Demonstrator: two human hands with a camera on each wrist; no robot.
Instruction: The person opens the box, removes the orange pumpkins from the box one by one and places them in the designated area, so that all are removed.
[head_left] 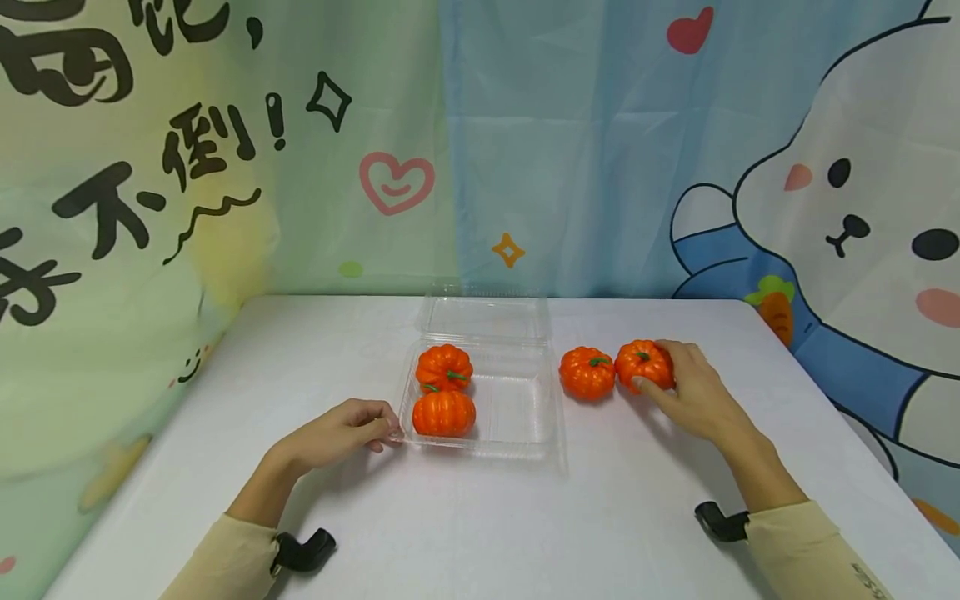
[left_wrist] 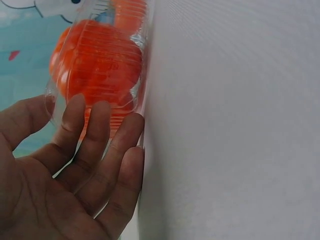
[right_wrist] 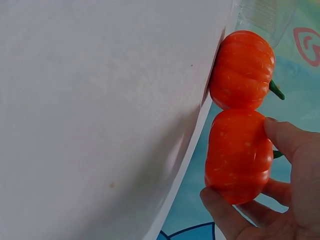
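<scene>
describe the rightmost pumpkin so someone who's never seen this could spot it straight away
On the white table, find the clear plastic box. To its right sits one loose pumpkin, then, beyond that, the rightmost pumpkin, orange with a green stem. Of all four, it alone is held in the person's right grip.

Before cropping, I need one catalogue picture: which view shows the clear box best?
Head view: the clear box shows nearly whole, open. Left wrist shows a section, partly behind left fingers; right wrist, only a piece along the top.
</scene>
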